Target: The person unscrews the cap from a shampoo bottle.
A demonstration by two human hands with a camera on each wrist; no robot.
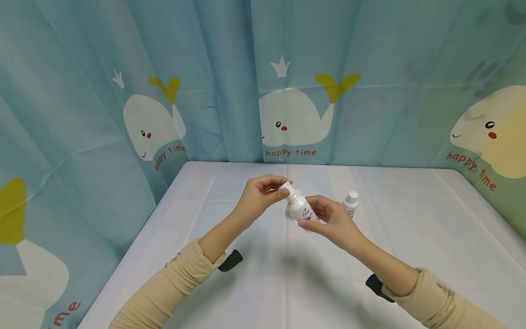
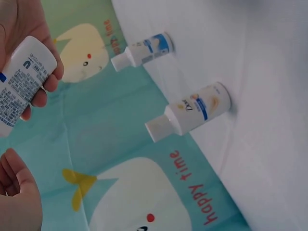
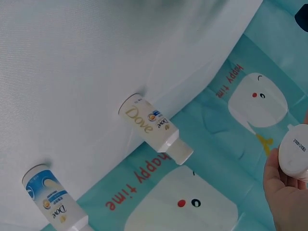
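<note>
My right grip (image 1: 334,222) holds tilted Dove bottle (image 1: 302,210), left grip (image 1: 260,197) pinches its cap (image 1: 287,188), seating unclear; two more bottles (image 2: 195,110) stand on the bench (image 1: 255,283) beyond.

Held bottle (image 2: 28,77) cut off in both wrist views

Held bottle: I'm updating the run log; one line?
left hand: pinches cap | right hand: grips Dove bottle | two other bottles: standing on table
</note>
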